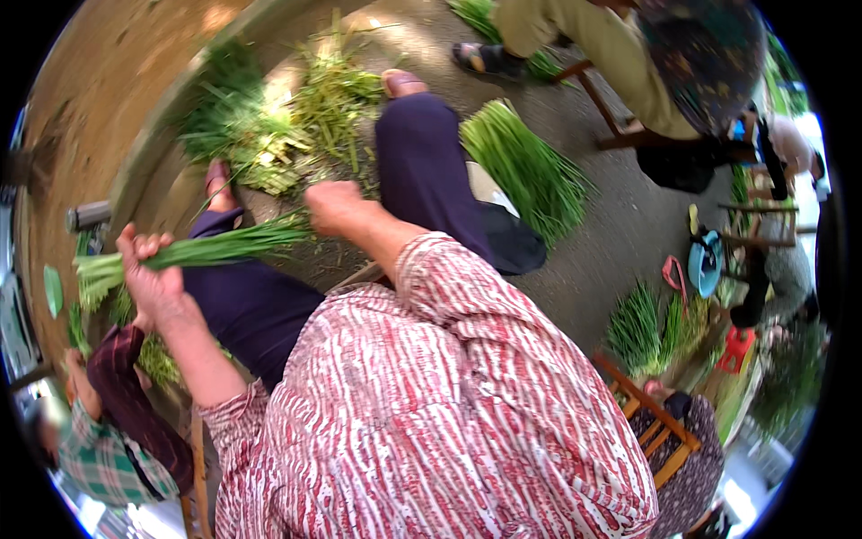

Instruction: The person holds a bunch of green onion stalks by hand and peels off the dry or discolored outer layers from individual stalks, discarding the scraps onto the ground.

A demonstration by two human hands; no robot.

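A bunch of long green chives [235, 241] lies across in front of me, its pale stalk ends to the left and its thin leaf tips to the right. My left hand [154, 274] wraps its fingers round the bunch near the pale ends. Close by the leaf tips, my right hand [343, 208] is closed in a fist; whether a few leaves are inside it is hidden. Beyond my feet sit a heap of chives [224, 117] and a pile of yellowish trimmings [332, 108]. To the right of my knee lies a thick sheaf of chives [525, 171].
A low concrete kerb [171, 108] curves along the far left. People sit around me: one on a wooden chair [624, 135] at upper right, another in a green checked shirt [108, 458] at lower left. More chives [642, 328] and a blue basin [706, 263] are at right.
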